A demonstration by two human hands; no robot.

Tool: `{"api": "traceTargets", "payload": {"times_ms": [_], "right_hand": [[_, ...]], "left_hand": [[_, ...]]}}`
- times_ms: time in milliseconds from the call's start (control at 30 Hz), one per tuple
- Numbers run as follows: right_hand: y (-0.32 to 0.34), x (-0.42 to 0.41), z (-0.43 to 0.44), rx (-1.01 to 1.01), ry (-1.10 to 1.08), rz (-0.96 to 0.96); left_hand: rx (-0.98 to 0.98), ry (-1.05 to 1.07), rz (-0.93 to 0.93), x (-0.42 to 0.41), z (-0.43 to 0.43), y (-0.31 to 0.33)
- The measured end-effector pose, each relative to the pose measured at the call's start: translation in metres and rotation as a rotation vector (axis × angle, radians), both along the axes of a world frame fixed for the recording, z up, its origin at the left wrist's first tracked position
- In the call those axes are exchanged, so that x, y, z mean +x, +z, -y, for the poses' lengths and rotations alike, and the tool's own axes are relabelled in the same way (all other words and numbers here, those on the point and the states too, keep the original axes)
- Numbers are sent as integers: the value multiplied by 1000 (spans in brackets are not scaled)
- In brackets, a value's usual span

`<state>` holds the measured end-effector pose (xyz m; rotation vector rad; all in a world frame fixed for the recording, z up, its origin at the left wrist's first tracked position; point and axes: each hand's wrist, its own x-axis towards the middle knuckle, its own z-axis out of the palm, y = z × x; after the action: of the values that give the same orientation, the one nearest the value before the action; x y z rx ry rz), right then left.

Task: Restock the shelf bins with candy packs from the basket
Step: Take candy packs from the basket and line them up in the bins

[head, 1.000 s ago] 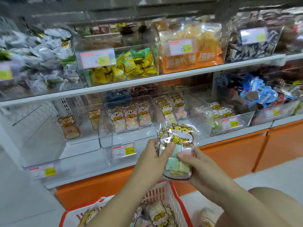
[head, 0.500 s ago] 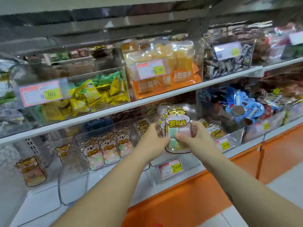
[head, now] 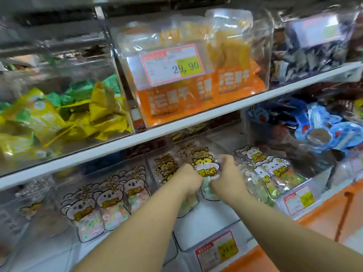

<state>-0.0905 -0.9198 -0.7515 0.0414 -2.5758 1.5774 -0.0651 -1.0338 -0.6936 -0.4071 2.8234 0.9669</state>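
A clear candy pack (head: 205,169) with a yellow cartoon animal and pastel sweets is held between my left hand (head: 189,180) and my right hand (head: 225,178). Both hands grip it from the sides inside a clear shelf bin (head: 206,228) on the lower shelf. Behind the pack, at the back of that bin, stand several like packs (head: 167,167). The bin to the left holds koala-print packs (head: 102,205). The bin to the right holds white-bear packs (head: 273,169). The basket is out of view.
The white shelf board (head: 176,130) runs just above my hands. On it stand bins of yellow-green sweets (head: 59,116) and orange bags (head: 196,83) with a 29.90 price tag. Blue packs (head: 324,126) fill a bin at right. An orange base (head: 324,222) lies below.
Both hands have carried the pack up from above the basket and forward into the middle bin on the lower shelf. The view has moved closer; the basket has dropped out of sight.
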Motion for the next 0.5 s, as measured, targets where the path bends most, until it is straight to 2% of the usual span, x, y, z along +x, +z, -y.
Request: {"api": "traceTargets", "payload": {"times_ms": [67,167,267,300,400,433,500], "right_hand": [[-6,-9,5,28,-8,22],[-11,-19,8,227,12,43],[-9,-21,11,397,5,15],[-8,-18,12,473,-1,-16],[-8,-8,12,859,-73,-277],[-5,-5,11,919,-99,-317],[-1,-1,7,894,-70,-221]], "left_hand": [[-57,-43,47,2,7,3],[-179,-125,75,7,15,3],[-393,-333,202,9,11,-7],[-451,-383,264,12,6,-11],[-584,-494,370,14,-1,-23],[-637,-537,377,14,0,-23],[-722,-591,407,14,1,-25]]}}
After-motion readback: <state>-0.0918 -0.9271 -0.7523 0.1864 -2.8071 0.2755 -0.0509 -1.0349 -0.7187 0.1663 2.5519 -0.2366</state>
